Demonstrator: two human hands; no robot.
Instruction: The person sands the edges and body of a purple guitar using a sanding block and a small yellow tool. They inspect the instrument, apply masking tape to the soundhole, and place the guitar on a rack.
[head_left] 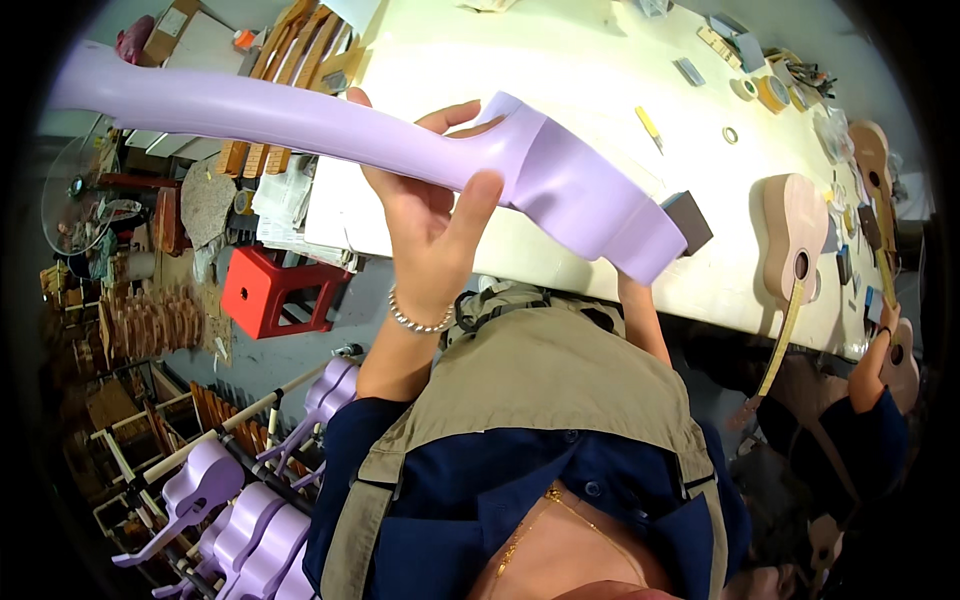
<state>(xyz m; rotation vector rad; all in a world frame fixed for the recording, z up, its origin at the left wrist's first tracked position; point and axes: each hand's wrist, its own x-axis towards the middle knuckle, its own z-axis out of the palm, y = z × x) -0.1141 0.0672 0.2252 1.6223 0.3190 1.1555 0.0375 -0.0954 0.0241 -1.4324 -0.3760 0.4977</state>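
A glossy lilac ukulele [590,190] is held up in front of me, its neck reaching to the upper left and its body tilted to the right. My left hand [440,200] wraps round the neck near the heel, thumb on the near side and fingertips on the far side. My right hand [632,288] goes behind the body's lower end, which hides its fingers. Just past that end juts a dark grey sanding block [687,223]; whether my right hand grips it is hidden.
The pale worktable [580,60] bears a yellow cutter [649,128], tape rolls [773,93] and an unpainted ukulele [795,235]. A red stool [275,293] stands left. Lilac ukuleles [250,530] hang on a rack lower left. Another person's hand [888,318] is at the far right.
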